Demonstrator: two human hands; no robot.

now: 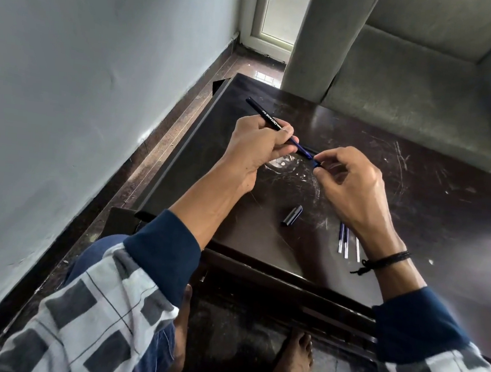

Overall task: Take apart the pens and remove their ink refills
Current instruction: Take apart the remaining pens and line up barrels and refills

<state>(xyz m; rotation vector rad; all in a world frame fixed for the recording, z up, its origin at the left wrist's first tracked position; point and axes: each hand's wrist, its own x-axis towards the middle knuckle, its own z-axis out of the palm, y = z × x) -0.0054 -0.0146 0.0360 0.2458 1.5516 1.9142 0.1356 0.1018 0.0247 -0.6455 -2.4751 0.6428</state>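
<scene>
My left hand (pixel 256 148) grips a black pen barrel (pixel 262 113) with white lettering, held above the dark table (pixel 414 206) and pointing up-left. A blue ink refill (pixel 301 148) sticks out of the barrel's near end. My right hand (pixel 353 189) pinches the pen's small tip piece (pixel 317 162) at the refill's end between thumb and forefinger. A black pen cap (pixel 292 215) lies on the table below the hands. Three loose refills (pixel 347 245) lie side by side near my right wrist.
The scratched table has a raised edge (pixel 181 156) along its left side, close to a grey wall. A grey sofa (pixel 410 81) stands behind the table. My knees and a bare foot (pixel 297 359) are under the table's front edge.
</scene>
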